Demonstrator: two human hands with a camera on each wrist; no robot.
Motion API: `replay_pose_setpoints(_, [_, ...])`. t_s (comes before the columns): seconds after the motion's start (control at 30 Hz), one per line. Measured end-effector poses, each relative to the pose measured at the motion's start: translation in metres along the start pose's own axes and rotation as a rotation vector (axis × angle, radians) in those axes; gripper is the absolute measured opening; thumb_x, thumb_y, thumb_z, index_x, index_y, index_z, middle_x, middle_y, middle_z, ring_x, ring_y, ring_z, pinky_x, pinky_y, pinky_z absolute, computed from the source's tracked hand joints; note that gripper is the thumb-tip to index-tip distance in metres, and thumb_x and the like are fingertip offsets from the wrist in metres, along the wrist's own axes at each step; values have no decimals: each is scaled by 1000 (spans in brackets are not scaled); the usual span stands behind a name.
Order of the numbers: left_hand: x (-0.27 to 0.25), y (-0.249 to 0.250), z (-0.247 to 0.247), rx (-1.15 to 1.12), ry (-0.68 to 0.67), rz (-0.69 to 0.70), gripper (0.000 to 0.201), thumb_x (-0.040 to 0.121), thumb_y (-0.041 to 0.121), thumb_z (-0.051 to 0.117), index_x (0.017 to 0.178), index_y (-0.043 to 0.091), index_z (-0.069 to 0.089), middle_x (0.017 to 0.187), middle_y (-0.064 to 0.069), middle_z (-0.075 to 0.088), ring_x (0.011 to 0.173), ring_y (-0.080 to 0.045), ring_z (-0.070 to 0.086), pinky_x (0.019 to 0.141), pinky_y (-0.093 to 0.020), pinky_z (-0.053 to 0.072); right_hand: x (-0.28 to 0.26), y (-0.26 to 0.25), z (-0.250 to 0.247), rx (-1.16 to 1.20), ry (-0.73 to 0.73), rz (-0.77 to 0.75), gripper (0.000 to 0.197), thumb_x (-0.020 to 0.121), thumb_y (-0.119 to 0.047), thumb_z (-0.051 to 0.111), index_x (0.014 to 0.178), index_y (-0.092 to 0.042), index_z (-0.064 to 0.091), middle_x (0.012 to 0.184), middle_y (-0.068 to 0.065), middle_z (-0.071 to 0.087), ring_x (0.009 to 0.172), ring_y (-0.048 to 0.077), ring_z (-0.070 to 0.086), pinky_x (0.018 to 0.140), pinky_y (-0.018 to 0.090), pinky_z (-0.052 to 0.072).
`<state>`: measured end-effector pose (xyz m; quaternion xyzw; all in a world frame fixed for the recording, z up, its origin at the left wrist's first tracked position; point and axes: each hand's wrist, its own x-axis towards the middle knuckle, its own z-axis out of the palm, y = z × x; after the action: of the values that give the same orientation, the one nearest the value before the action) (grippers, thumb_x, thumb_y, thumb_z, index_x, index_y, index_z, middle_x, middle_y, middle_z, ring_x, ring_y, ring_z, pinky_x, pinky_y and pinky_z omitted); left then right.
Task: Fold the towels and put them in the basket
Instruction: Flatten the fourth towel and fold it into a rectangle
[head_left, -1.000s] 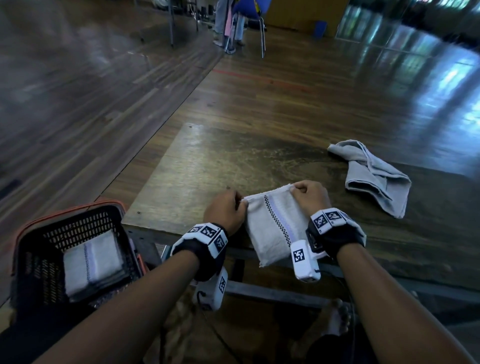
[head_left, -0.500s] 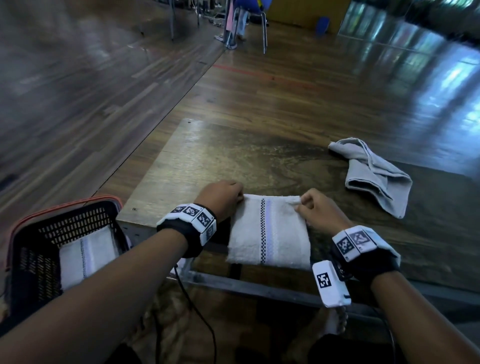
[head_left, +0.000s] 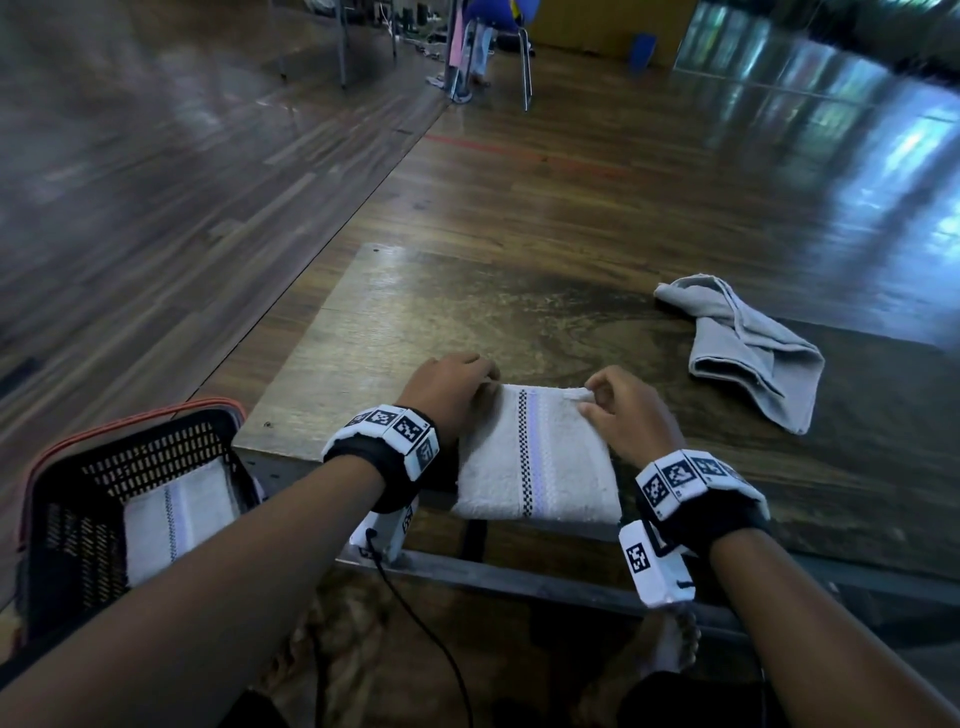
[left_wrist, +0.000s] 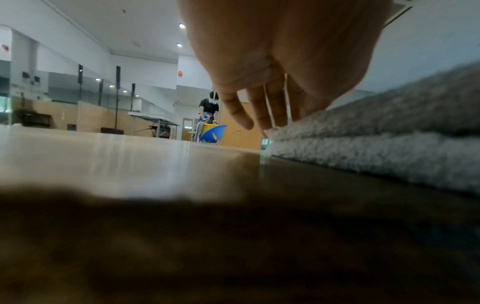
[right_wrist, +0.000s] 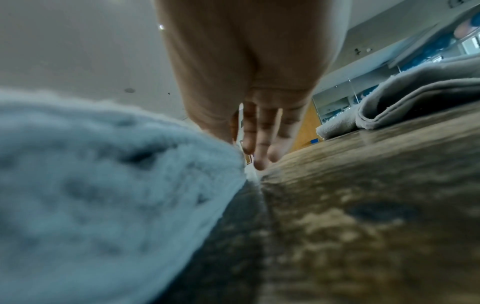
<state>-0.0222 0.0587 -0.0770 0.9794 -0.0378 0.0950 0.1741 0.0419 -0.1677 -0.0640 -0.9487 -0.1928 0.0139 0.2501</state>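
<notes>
A folded white towel (head_left: 535, 462) with a checkered stripe lies flat at the table's near edge, its near end slightly overhanging. My left hand (head_left: 470, 374) sits at its far left corner, with fingers (left_wrist: 259, 115) reaching down onto the edge of the white towel (left_wrist: 389, 133) and curled on it. My right hand (head_left: 589, 402) pinches the far right corner between thumb and forefinger; its fingers (right_wrist: 259, 152) point down beside the white towel (right_wrist: 91, 174). A black basket (head_left: 130, 421) with an orange rim stands low at the left and holds another folded white towel (head_left: 176, 514).
A crumpled grey towel (head_left: 748, 353) lies on the wooden table (head_left: 415, 322) to the right, and the grey towel (right_wrist: 415, 96) also shows beyond my right hand. Shiny wood floor surrounds the table. A blue chair (head_left: 493, 31) and a person (left_wrist: 209, 111) are far off.
The white towel, held tilted a second ago, now lies square on the table edge. Both hands have spread apart to its far corners.
</notes>
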Motion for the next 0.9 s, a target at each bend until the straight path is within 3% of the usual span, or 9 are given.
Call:
replay_pose_setpoints(0.1, [2, 4, 1, 29, -14, 61, 23, 92, 23, 48, 110, 22, 62, 114, 1, 62, 105, -21, 56, 88, -35, 41, 1, -1, -2, -30, 3, -122, 8, 85, -20, 62, 89, -24, 56, 95, -6, 58, 83, 12, 58, 73, 36, 52])
replay_pose_setpoints(0.2, [5, 6, -1, 20, -66, 8, 24, 91, 21, 47, 106, 20, 66, 110, -2, 63, 99, -25, 59, 82, -35, 47, 4, -2, -3, -29, 10, -183, 10, 84, -15, 62, 83, -22, 55, 95, -2, 61, 83, 17, 59, 73, 39, 52])
replay_pose_setpoints(0.37, [8, 3, -3, -57, -62, -74, 14, 88, 16, 52, 93, 12, 64, 100, -8, 66, 93, -27, 60, 79, -38, 50, 9, -1, -1, 26, 22, -86, 12, 87, -19, 57, 78, -24, 52, 76, -3, 63, 70, 17, 60, 66, 37, 51])
replay_pose_setpoints(0.47, [8, 2, -3, -76, -34, -88, 12, 90, 19, 51, 91, 12, 60, 98, -9, 66, 89, -28, 59, 76, -39, 50, 10, -1, 0, 23, 34, -67, 10, 87, -18, 56, 80, -22, 51, 74, -2, 63, 67, 17, 59, 65, 38, 53])
replay_pose_setpoints(0.57, [7, 2, -4, -92, -31, -107, 13, 92, 21, 48, 93, 12, 58, 99, -11, 66, 90, -30, 59, 75, -39, 50, 12, -3, 3, -13, 42, -92, 14, 85, -13, 55, 79, -26, 52, 74, -4, 61, 69, 17, 59, 61, 34, 50])
replay_pose_setpoints(0.63, [7, 4, -4, -52, -42, -122, 14, 92, 22, 48, 95, 13, 58, 102, -10, 65, 93, -30, 59, 77, -36, 49, 12, -5, 4, -81, 56, -113, 15, 85, -14, 55, 79, -28, 56, 79, -7, 58, 76, 17, 59, 60, 29, 43])
replay_pose_setpoints(0.73, [5, 13, -7, 116, 0, -86, 15, 92, 22, 46, 101, 17, 58, 109, -4, 62, 103, -26, 55, 89, -36, 36, 10, -13, 3, -287, 82, -157, 13, 88, -20, 55, 91, -21, 67, 101, 0, 54, 95, 21, 53, 72, 31, 43])
replay_pose_setpoints(0.83, [-2, 34, -7, 206, 44, 5, 19, 90, 19, 44, 104, 20, 57, 111, -1, 60, 106, -24, 54, 90, -36, 31, 2, -23, 3, -587, 50, -215, 24, 92, -21, 47, 104, -14, 66, 116, 4, 50, 109, 25, 42, 86, 38, 38])
replay_pose_setpoints(0.9, [-10, 50, 2, 199, -10, 8, 24, 90, 24, 42, 110, 18, 55, 116, -4, 60, 110, -26, 55, 90, -37, 34, -5, -28, 5, -614, -13, -189, 30, 95, -24, 39, 112, -11, 61, 123, 4, 50, 115, 25, 40, 90, 40, 36])
